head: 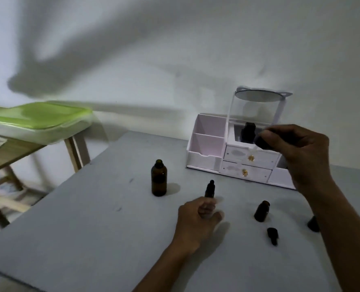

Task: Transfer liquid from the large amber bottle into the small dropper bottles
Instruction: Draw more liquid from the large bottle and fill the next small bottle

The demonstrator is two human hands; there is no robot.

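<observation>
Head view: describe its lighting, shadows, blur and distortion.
Head view: dim and flat; big soft shadows fall across the wall; the green-lidded box is smeared by blur, the left hand slightly too; the large amber bottle is fairly sharp, without glare; the table edges splay, wide-angle.

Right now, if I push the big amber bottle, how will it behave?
The large amber bottle stands tall and narrow on the grey table, so a push near its neck would probably tip it. Its mouth is open, so tipping could spill. It looks like glass: likely rigid, smooth, breakable.
</observation>
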